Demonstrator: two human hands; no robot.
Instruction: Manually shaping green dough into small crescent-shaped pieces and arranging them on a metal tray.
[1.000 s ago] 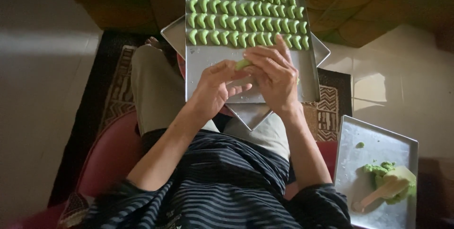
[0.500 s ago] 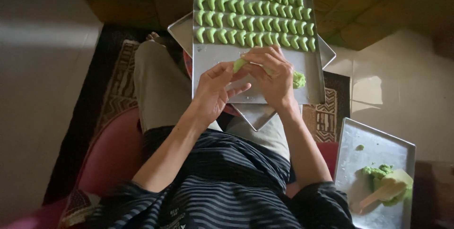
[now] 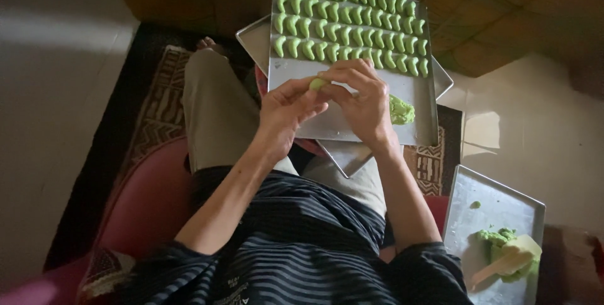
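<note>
A metal baking tray (image 3: pixel 352 125) rests on my lap, its far half filled with several rows of small green curved dough pieces (image 3: pixel 349 28). My left hand (image 3: pixel 283 113) and my right hand (image 3: pixel 362 100) meet over the tray's near half. Together their fingertips pinch one small piece of green dough (image 3: pixel 316 83). A loose lump of green dough (image 3: pixel 401 111) lies on the tray just right of my right hand.
A second tray (image 3: pixel 255 37) sits under the first, turned at an angle. On the floor at the right, another metal tray (image 3: pixel 478 229) holds a green dough mass and a pale scraper (image 3: pixel 513 258). A patterned rug lies beneath me.
The view has shifted and the tray now sits further right in it. The dough lump beside my right hand has come into sight. Both hands keep working the small piece.
</note>
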